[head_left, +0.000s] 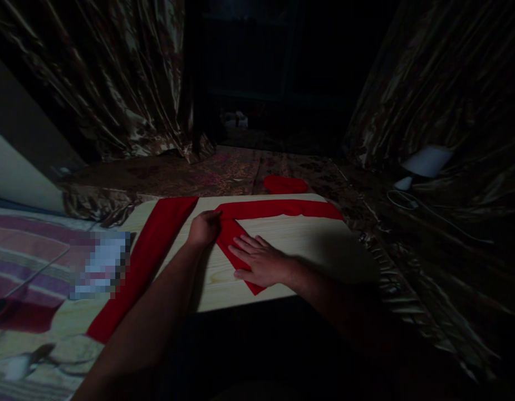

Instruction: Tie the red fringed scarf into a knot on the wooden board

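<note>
A long red cloth strip (278, 209) lies on a pale wooden board (299, 239), bent at a corner near the board's middle. One part runs right along the far edge; the other slants toward me. At the bend, my left hand (204, 228) has its fingers closed on the cloth. My right hand (259, 259) lies flat with fingers spread, pressing on the slanted part, whose pointed end shows below the palm. A second red cloth strip (144, 264) stretches along the board's left side, touched by neither hand.
Beyond the board is a red cloth bundle (285, 184) on a patterned cover (236, 167). A white lamp (427, 161) with a cord stands at right. Left are a striped bedspread (27, 245) and a blurred-out packet (102, 264). Curtains (127, 83) hang behind.
</note>
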`<action>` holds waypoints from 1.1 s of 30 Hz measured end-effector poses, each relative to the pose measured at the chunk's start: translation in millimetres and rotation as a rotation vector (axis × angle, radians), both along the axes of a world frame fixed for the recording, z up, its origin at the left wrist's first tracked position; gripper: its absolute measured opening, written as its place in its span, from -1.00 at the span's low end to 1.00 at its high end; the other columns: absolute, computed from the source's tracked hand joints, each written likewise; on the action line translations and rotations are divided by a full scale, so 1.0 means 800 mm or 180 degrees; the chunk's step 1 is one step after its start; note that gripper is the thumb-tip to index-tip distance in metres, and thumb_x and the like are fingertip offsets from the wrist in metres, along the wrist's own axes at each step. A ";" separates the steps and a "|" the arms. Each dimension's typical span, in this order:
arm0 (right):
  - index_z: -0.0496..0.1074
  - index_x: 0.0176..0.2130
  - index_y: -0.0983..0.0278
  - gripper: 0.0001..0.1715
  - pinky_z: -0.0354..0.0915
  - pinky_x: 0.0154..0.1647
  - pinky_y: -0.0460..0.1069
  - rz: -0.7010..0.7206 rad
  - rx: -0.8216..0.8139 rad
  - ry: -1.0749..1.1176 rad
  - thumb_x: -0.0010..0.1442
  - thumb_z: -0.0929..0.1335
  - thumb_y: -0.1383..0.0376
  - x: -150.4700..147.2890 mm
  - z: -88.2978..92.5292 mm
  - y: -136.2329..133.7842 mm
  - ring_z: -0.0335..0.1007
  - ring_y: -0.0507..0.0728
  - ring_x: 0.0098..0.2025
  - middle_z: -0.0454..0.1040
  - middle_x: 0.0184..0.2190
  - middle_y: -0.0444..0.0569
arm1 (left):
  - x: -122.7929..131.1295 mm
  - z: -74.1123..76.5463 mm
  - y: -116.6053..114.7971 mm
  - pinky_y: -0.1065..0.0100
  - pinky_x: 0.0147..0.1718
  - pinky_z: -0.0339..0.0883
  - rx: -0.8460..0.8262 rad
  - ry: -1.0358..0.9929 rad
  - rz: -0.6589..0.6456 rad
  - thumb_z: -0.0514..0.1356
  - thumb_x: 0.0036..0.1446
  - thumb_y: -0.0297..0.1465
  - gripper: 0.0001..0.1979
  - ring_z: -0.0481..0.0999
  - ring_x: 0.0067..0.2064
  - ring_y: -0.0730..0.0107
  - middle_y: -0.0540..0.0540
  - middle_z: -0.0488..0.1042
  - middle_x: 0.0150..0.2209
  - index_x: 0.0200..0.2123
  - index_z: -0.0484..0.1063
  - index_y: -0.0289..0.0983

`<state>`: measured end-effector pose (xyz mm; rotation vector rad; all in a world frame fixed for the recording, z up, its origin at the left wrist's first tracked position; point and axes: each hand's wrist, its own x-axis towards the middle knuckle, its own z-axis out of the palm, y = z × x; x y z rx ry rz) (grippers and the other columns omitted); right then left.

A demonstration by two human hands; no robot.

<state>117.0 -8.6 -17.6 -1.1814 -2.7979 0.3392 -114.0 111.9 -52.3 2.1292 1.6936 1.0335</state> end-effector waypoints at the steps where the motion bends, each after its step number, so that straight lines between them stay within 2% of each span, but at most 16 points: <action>1: -0.04 0.46 0.21 -0.10 -0.24 0.43 0.32 -0.0002 -0.0035 0.0008 0.36 0.13 -0.19 0.001 0.000 0.000 -0.32 0.31 0.50 -0.15 0.48 0.09 | 0.001 -0.001 0.000 0.20 0.13 0.36 0.0014 0.0061 0.0008 0.13 0.10 -0.46 -0.57 0.56 0.04 0.08 -0.23 0.56 0.06 0.03 0.59 -0.31; 6: -0.09 0.46 0.21 -0.07 -0.27 0.43 0.33 -0.0001 -0.0103 0.0060 0.34 0.12 -0.21 0.000 -0.002 0.001 -0.37 0.28 0.50 -0.15 0.48 0.09 | -0.001 0.003 -0.002 0.22 0.11 0.36 -0.0158 0.0333 0.0112 0.15 0.12 -0.44 -0.58 0.57 0.05 0.06 -0.21 0.56 0.08 0.04 0.58 -0.27; 9: -0.08 0.46 0.22 -0.05 -0.29 0.42 0.36 -0.0017 -0.0142 0.0080 0.33 0.12 -0.23 -0.002 -0.001 -0.001 -0.38 0.29 0.50 -0.17 0.48 0.11 | 0.005 0.020 0.000 0.10 0.05 0.39 -0.0358 0.0679 0.0279 0.19 0.11 -0.35 -0.63 0.56 0.04 -0.10 -0.29 0.56 0.06 -0.03 0.61 -0.26; 11: -0.06 0.46 0.22 -0.05 -0.31 0.42 0.37 -0.0030 -0.0160 0.0095 0.33 0.12 -0.23 -0.004 0.001 -0.004 -0.39 0.29 0.50 -0.17 0.48 0.11 | 0.018 0.036 0.003 0.03 0.10 0.35 -0.0183 0.1060 0.0271 0.19 0.12 -0.28 -0.62 0.50 0.11 -0.17 -0.31 0.49 0.14 -0.03 0.61 -0.24; 14: -0.04 0.45 0.22 -0.05 -0.34 0.42 0.39 -0.0065 -0.0199 0.0142 0.32 0.12 -0.24 -0.005 0.004 -0.006 -0.40 0.31 0.50 -0.17 0.48 0.12 | 0.048 0.053 0.009 0.14 0.25 0.18 0.0132 0.1493 -0.0239 0.07 0.23 -0.25 -0.47 0.29 0.32 -0.02 -0.29 0.35 0.28 0.20 0.43 -0.31; 16: 0.03 0.44 0.21 -0.07 -0.29 0.42 0.38 -0.0010 -0.0212 0.0213 0.33 0.13 -0.24 -0.003 0.004 -0.004 -0.35 0.31 0.50 -0.11 0.47 0.10 | 0.066 0.053 0.012 0.15 0.31 0.06 0.0098 0.1631 -0.0653 -0.04 0.30 -0.24 -0.39 0.14 0.40 0.06 -0.30 0.24 0.35 0.35 0.22 -0.39; 19: 0.29 0.32 0.20 -0.28 -0.06 0.41 0.19 0.0049 -0.0016 0.0501 0.39 0.14 -0.11 0.016 0.003 0.009 -0.02 0.18 0.44 0.19 0.38 0.04 | 0.077 0.037 0.013 -0.01 0.34 -0.09 -0.0230 0.1824 -0.0862 -0.12 0.36 -0.14 -0.33 0.00 0.44 0.01 -0.29 0.07 0.42 0.43 0.03 -0.33; 20: 0.39 0.25 0.21 -0.37 0.02 0.39 0.11 -0.0074 0.0133 0.0589 0.42 0.15 -0.04 0.027 0.003 0.015 0.11 0.13 0.38 0.30 0.32 0.02 | 0.077 0.031 0.013 -0.05 0.35 -0.14 -0.0363 0.1879 -0.0860 -0.12 0.35 -0.08 -0.30 -0.04 0.45 -0.01 -0.27 0.03 0.43 0.44 0.01 -0.29; 22: 0.53 0.09 0.25 -0.50 0.09 0.34 0.03 -0.0613 0.0535 0.0618 0.43 0.18 0.11 0.057 0.004 0.028 0.25 0.10 0.29 0.43 0.22 0.03 | 0.072 0.019 0.014 -0.08 0.35 -0.23 -0.0543 0.1948 -0.0861 -0.11 0.32 0.01 -0.26 -0.12 0.47 -0.02 -0.25 -0.05 0.45 0.45 -0.02 -0.23; 23: 0.56 0.04 0.27 -0.54 0.08 0.34 0.05 -0.0937 0.0748 0.0507 0.40 0.20 0.16 0.074 0.005 0.034 0.24 0.13 0.29 0.43 0.21 0.05 | 0.069 0.016 0.015 -0.08 0.35 -0.26 -0.0585 0.1957 -0.0887 -0.10 0.31 0.04 -0.24 -0.15 0.47 -0.02 -0.24 -0.09 0.46 0.45 -0.04 -0.21; 25: 0.57 0.00 0.31 -0.59 -0.02 0.37 0.17 -0.1550 0.1113 0.0173 0.36 0.24 0.22 0.108 0.005 0.044 0.09 0.23 0.37 0.34 0.28 0.12 | 0.064 0.012 0.016 -0.06 0.35 -0.28 -0.0614 0.1941 -0.0983 -0.11 0.30 0.06 -0.22 -0.18 0.48 -0.01 -0.24 -0.13 0.47 0.46 -0.06 -0.20; 28: 0.54 0.07 0.31 -0.52 -0.07 0.35 0.29 -0.2186 0.1103 -0.0382 0.34 0.27 0.12 0.150 0.000 0.058 -0.06 0.35 0.42 0.22 0.35 0.19 | 0.061 0.015 0.015 -0.06 0.35 -0.28 -0.0654 0.1898 -0.1074 -0.11 0.30 0.07 -0.21 -0.18 0.48 -0.01 -0.25 -0.14 0.46 0.45 -0.07 -0.22; 33: 0.44 0.20 0.22 -0.39 -0.10 0.34 0.34 -0.2434 0.0794 -0.0638 0.37 0.19 -0.02 0.182 -0.009 0.089 -0.13 0.37 0.44 0.06 0.42 0.15 | 0.060 0.021 0.014 -0.06 0.36 -0.31 -0.0687 0.1911 -0.1092 -0.09 0.29 0.06 -0.22 -0.18 0.48 -0.01 -0.24 -0.14 0.46 0.45 -0.06 -0.20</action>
